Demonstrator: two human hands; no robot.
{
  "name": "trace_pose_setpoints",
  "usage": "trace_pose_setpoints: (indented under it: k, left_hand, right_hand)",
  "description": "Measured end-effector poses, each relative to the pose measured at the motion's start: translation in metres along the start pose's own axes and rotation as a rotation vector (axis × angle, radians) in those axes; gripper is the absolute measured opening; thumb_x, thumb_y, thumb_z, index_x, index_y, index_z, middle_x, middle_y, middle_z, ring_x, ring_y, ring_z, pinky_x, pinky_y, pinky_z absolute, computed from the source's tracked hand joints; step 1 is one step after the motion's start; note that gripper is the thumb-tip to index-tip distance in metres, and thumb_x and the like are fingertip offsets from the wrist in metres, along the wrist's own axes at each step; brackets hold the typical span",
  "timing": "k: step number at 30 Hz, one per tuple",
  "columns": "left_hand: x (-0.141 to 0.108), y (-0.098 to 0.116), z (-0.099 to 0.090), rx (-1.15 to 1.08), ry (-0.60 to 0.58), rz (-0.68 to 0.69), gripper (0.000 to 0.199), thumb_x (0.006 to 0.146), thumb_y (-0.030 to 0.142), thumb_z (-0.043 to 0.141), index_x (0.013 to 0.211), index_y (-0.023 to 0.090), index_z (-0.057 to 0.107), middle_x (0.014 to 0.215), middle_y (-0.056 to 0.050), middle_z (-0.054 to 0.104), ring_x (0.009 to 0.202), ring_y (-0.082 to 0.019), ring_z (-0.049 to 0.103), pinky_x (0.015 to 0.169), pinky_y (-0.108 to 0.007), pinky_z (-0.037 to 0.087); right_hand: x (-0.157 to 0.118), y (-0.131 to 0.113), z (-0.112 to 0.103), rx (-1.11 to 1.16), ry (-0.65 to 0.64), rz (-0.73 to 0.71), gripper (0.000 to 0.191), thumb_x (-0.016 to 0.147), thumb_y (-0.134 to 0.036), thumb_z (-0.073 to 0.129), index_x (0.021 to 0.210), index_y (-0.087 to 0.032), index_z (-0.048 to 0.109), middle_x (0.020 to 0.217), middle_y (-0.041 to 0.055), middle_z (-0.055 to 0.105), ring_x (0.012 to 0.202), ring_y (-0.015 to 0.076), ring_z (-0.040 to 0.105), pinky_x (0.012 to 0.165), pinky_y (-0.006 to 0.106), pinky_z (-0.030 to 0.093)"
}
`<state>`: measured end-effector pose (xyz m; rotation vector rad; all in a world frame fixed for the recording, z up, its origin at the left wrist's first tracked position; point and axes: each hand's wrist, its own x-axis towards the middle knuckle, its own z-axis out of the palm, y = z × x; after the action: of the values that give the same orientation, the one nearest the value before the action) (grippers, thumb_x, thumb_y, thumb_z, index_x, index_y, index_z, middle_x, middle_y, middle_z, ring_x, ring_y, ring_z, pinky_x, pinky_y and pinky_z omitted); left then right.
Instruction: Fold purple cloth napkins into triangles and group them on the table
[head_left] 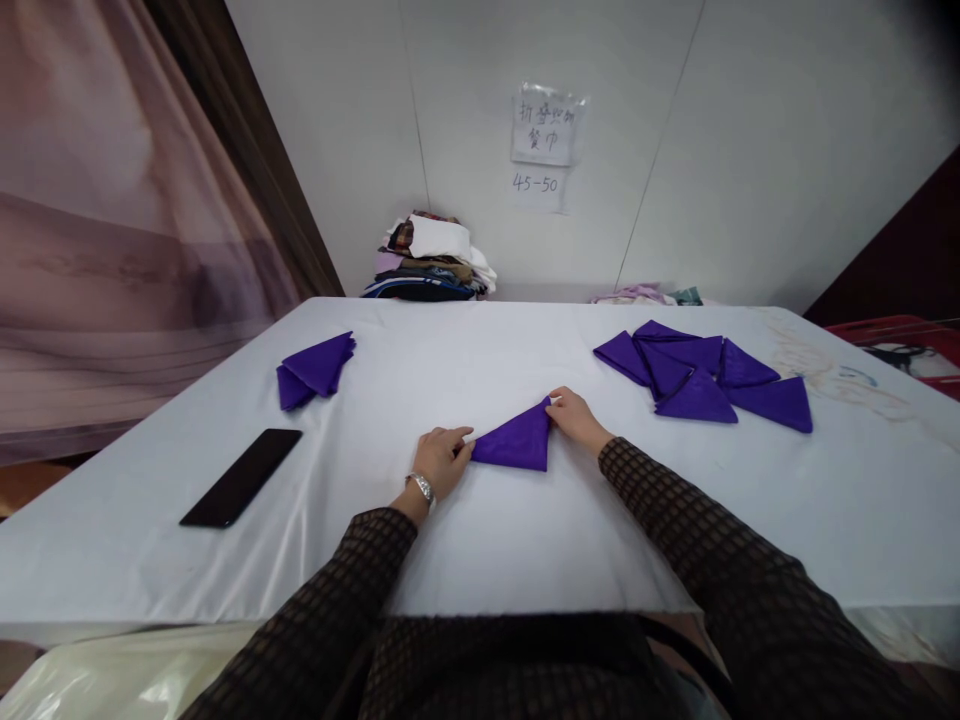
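A purple cloth napkin (516,442), folded into a triangle, lies on the white-covered table (480,560) in front of me. Its pointed left corner is pinched by my left hand (441,460), which wears a silver bracelet at the wrist. My right hand (576,416) grips the upper right corner between thumb and fingertips. The lower right corner lies free on the cloth. Several folded purple napkins (694,395) lie overlapping at the back right. More purple napkins (319,368) rest in a loose fanned bundle at the left.
A flat black slab like a phone (241,478) lies at the left. Behind the table's far edge are a pile of folded clothes (431,260) and some pinkish cloth (637,294). Handwritten paper signs (544,140) hang on the wall. A patterned curtain (135,220) borders the left.
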<state>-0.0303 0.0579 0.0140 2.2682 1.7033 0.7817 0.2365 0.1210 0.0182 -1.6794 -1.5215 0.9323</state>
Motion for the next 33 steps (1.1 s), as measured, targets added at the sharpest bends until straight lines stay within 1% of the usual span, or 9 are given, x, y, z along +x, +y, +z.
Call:
trace_pose_setpoints:
  k: [5, 13, 17, 25, 33]
  left_hand:
    - [-0.0001, 0.0004, -0.0004, -0.016, 0.004, -0.014, 0.026, 0.081, 0.029, 0.053, 0.104, 0.024, 0.066, 0.077, 0.000, 0.069, 0.083, -0.020, 0.059, 0.085, -0.038, 0.043]
    - [0.0001, 0.0005, -0.0003, -0.022, -0.014, -0.026, 0.027, 0.082, 0.030, 0.053, 0.104, 0.024, 0.065, 0.079, -0.001, 0.068, 0.084, -0.020, 0.059, 0.086, -0.038, 0.042]
    - [0.0000, 0.0003, 0.0000, -0.017, -0.018, -0.038, 0.027, 0.082, 0.029, 0.052, 0.105, 0.023, 0.065, 0.079, -0.001, 0.068, 0.085, -0.020, 0.059, 0.087, -0.038, 0.042]
    - [-0.0001, -0.0006, 0.0008, -0.014, -0.024, -0.027, 0.027, 0.081, 0.027, 0.054, 0.105, 0.022, 0.065, 0.080, -0.002, 0.068, 0.084, -0.020, 0.059, 0.086, -0.037, 0.043]
    - [-0.0002, -0.0001, 0.0002, 0.000, -0.036, -0.034, 0.026, 0.080, 0.027, 0.055, 0.104, 0.023, 0.064, 0.081, -0.001, 0.068, 0.085, -0.021, 0.059, 0.085, -0.039, 0.043]
  right_hand:
    - [0.0000, 0.0038, -0.0001, -0.253, 0.036, -0.130, 0.027, 0.077, -0.014, 0.052, 0.104, -0.017, 0.055, 0.068, -0.0021, 0.060, 0.066, 0.0142, 0.055, 0.060, 0.024, 0.036]
    - [-0.0050, 0.0035, 0.0013, -0.407, 0.048, -0.188, 0.030, 0.083, -0.018, 0.050, 0.113, -0.019, 0.052, 0.078, 0.0008, 0.065, 0.076, 0.0164, 0.057, 0.064, 0.025, 0.034]
    - [-0.0062, 0.0020, 0.0023, -0.435, 0.063, -0.174, 0.030, 0.084, -0.018, 0.050, 0.113, -0.020, 0.051, 0.079, 0.0013, 0.066, 0.077, 0.0171, 0.057, 0.063, 0.025, 0.033]
    - [-0.0079, 0.0020, 0.0025, -0.420, 0.082, -0.229, 0.030, 0.086, -0.019, 0.049, 0.116, -0.020, 0.050, 0.081, 0.0007, 0.065, 0.076, 0.0161, 0.057, 0.065, 0.025, 0.033]
    - [-0.0014, -0.0012, 0.0045, -0.471, 0.057, -0.162, 0.027, 0.086, -0.021, 0.051, 0.113, -0.021, 0.051, 0.083, 0.0021, 0.067, 0.078, 0.0175, 0.057, 0.062, 0.026, 0.031]
